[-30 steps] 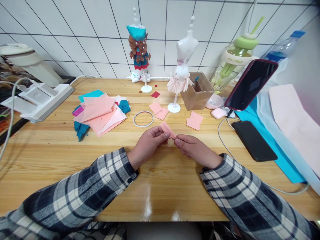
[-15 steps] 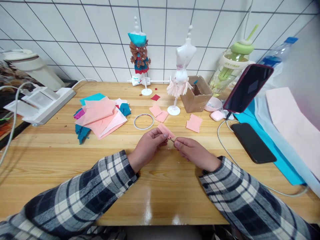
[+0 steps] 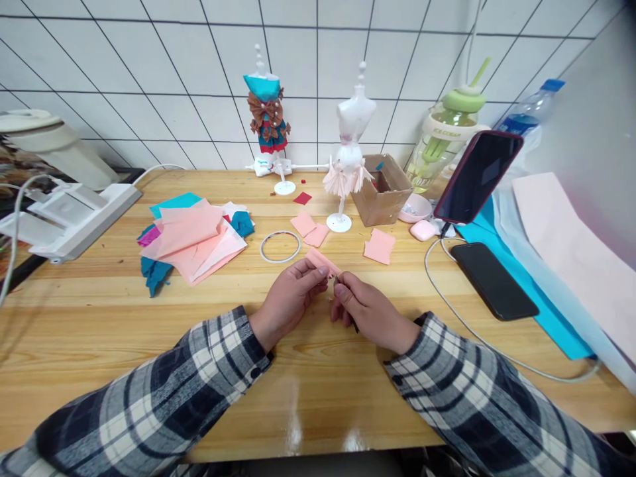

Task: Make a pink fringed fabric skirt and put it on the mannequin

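Pinched between the thumb and fingers of my left hand (image 3: 294,291) is a small strip of pink crepe paper (image 3: 318,260). My right hand (image 3: 370,308) is closed on a slim dark metal tool (image 3: 355,325), its tip meeting the strip's right-hand edge. Most of the tool is hidden in my fingers, so its exact kind is unclear. Just beyond my hands lie a pair of overlapping pink pieces (image 3: 315,235) and, to the right, one jagged-edged pink piece (image 3: 379,246). A white ring (image 3: 261,246) rests left of them.
Behind stand a bare-topped white mannequin (image 3: 355,119) with a pale pink skirt and a dressed mannequin (image 3: 265,112). A cardboard box (image 3: 370,207) sits beside them. Crepe paper sheets (image 3: 191,232) are piled left. Phones (image 3: 494,281), a cable and a green-lidded bottle (image 3: 442,139) occupy the right.
My right hand has turned and come closer to my left, and the tool's dark back end now shows below it. The whole view has shifted slightly.
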`<act>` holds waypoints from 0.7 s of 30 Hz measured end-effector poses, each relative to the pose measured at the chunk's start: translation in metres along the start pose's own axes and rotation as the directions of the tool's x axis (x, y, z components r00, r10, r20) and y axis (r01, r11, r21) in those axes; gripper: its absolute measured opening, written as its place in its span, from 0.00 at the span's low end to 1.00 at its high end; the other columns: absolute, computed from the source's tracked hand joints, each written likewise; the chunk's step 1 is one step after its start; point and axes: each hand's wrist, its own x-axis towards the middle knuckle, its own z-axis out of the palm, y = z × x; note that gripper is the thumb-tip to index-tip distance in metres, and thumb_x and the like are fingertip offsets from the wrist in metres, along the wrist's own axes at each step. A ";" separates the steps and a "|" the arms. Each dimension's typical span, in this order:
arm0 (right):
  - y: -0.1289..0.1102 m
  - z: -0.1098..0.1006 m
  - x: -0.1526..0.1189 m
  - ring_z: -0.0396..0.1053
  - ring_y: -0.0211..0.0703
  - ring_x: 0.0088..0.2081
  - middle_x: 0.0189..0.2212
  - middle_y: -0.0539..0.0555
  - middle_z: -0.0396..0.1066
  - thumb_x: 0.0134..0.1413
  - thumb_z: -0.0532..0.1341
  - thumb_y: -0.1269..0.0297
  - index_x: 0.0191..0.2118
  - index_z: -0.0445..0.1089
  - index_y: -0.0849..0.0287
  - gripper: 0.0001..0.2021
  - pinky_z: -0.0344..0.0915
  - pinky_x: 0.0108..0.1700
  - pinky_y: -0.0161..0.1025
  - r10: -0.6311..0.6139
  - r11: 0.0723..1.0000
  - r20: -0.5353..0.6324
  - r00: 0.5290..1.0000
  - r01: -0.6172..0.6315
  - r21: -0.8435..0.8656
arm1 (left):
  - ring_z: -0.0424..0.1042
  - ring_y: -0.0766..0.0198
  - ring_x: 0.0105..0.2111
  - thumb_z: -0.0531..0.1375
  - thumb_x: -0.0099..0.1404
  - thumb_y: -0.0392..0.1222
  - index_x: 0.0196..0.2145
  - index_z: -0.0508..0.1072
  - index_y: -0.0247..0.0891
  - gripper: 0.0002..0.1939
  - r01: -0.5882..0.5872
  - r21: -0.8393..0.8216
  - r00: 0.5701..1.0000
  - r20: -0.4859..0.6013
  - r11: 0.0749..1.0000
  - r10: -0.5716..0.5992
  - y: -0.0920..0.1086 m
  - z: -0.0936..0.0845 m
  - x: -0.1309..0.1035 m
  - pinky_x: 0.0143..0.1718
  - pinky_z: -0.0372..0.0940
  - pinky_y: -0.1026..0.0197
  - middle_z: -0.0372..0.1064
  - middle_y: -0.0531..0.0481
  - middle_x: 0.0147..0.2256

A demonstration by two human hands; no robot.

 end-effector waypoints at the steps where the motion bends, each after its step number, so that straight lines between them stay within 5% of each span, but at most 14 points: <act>1: 0.000 0.000 0.000 0.65 0.34 0.21 0.26 0.46 0.72 0.67 0.43 0.52 0.40 0.57 0.54 0.13 0.58 0.26 0.33 0.000 1.000 0.000 1.000 0.000 0.002 | 0.70 0.67 0.29 0.65 0.58 0.41 0.32 0.71 0.34 0.09 0.000 -0.002 1.000 0.002 1.000 0.000 0.000 0.000 0.000 0.33 0.63 0.64 0.71 0.50 0.30; 21: -0.002 0.001 0.001 0.66 0.36 0.25 0.24 0.46 0.70 0.67 0.44 0.55 0.37 0.58 0.55 0.12 0.57 0.29 0.34 -0.017 0.999 -0.039 0.999 0.016 -0.048 | 0.71 0.67 0.31 0.66 0.57 0.41 0.33 0.72 0.35 0.09 0.017 -0.016 1.000 0.002 1.000 -0.017 0.000 -0.002 0.001 0.35 0.65 0.63 0.72 0.50 0.32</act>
